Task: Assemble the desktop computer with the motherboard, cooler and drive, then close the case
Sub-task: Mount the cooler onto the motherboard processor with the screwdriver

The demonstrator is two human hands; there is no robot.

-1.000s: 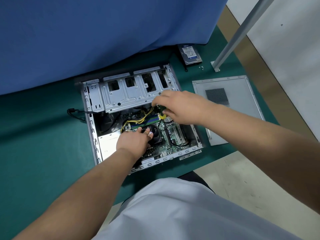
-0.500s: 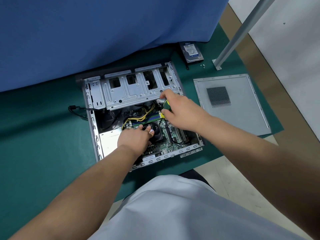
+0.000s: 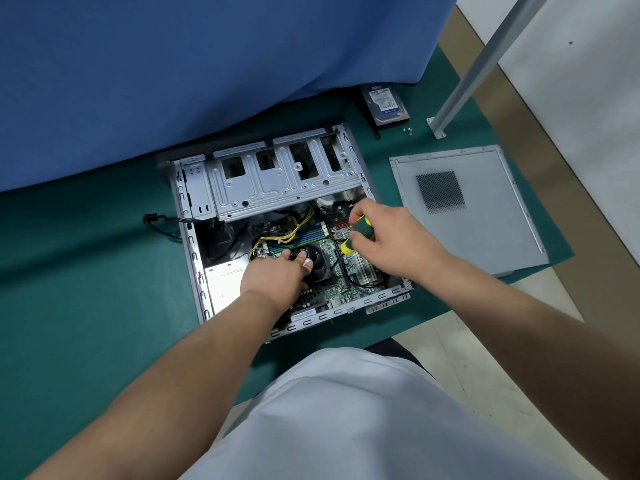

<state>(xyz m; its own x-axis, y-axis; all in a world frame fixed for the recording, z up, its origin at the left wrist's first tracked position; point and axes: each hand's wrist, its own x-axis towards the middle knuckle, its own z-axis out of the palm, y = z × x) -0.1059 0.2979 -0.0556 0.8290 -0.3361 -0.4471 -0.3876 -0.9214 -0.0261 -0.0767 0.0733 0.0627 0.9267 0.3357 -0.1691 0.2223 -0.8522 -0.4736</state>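
While left hand rests on cooler, right hand grips screwdriver.

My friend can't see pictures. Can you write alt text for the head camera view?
A person's right hand grips a green-and-yellow screwdriver over the motherboard in an open computer case, while the left hand rests on the cooler. A side panel and hard drive lie nearby on the green mat.

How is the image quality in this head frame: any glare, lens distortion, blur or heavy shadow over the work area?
Head view: wide-angle bending shows in the curved edge of the blue curtain and the leaning metal post. Glare whitens the bare metal plate inside the case. The right hand on the screwdriver and the left hand on the cooler look sharp; the case's left bay is dark.
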